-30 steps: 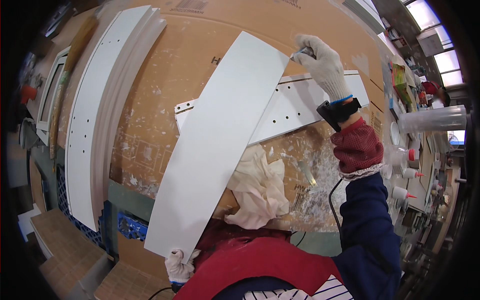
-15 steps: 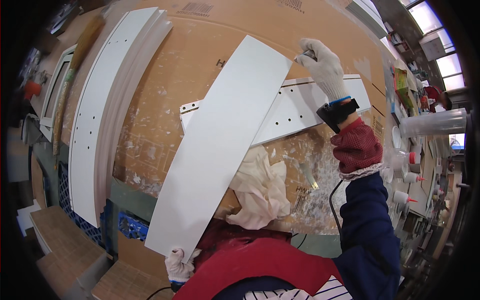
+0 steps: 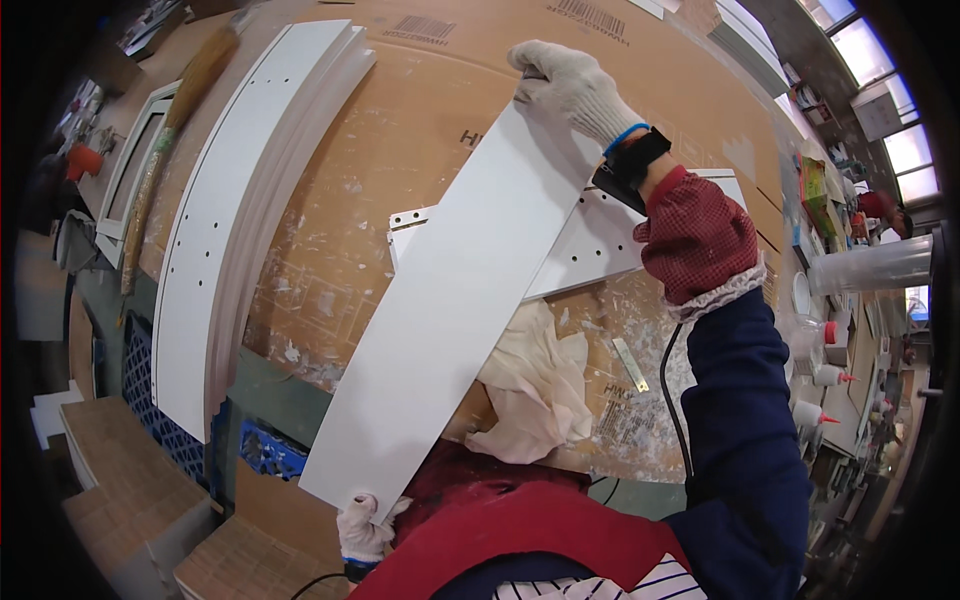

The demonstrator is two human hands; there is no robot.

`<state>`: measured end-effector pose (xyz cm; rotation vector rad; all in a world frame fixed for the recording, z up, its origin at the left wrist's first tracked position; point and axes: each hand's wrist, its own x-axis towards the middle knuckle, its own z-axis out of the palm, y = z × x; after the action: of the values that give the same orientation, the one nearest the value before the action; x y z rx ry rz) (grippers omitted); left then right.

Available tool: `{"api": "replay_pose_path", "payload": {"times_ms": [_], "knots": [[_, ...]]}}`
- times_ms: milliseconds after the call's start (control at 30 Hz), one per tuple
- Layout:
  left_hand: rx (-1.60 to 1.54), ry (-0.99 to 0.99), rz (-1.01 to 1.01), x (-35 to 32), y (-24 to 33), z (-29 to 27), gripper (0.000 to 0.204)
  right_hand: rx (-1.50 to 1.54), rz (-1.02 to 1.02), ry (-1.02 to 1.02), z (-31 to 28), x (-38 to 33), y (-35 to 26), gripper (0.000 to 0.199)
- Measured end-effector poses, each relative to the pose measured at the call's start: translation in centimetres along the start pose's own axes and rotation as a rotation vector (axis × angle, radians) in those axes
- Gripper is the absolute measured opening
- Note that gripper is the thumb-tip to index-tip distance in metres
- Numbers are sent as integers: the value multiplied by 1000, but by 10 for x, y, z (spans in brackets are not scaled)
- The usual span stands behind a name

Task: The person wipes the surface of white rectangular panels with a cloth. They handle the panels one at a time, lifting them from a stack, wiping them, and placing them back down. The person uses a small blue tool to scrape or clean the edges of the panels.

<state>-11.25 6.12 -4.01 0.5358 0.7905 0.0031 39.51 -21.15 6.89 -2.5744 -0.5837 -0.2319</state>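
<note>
A long white panel (image 3: 450,290) slants across the bench, its near end jutting past the bench edge. My gloved left hand (image 3: 364,525) is closed on the near end, thumb on top and the other fingers hidden below. My gloved right hand (image 3: 570,90) is bent over the panel's far end, its fingers closed round a small dark grey thing (image 3: 536,73) that I cannot make out. Beneath the panel lies a second white board (image 3: 590,250) with drilled holes, pointing off to the right. A crumpled cream cloth (image 3: 535,385) rests beside the panel's near right side.
Stacked white boards (image 3: 225,230) stand at the left, with a long-handled brush (image 3: 165,150) beyond them. Cardboard (image 3: 330,250) spotted with white covers the bench. A small flat metal strip (image 3: 630,364) lies right of the cloth. Bottles with red tips (image 3: 832,376) line the right side.
My right hand has moved left and away from me, from above the second board to the panel's far end. My left hand keeps its hold on the near end.
</note>
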Motion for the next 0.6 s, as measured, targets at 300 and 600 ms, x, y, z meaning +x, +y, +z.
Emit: {"api": "replay_pose_path", "payload": {"times_ms": [300,600], "knots": [[53,86,-92,-2,0,-11,27,-153,-20,6,4,8,2,34],[66,106,-17,1,2,10,31,-292,-126,43,8,23,32,21]]}}
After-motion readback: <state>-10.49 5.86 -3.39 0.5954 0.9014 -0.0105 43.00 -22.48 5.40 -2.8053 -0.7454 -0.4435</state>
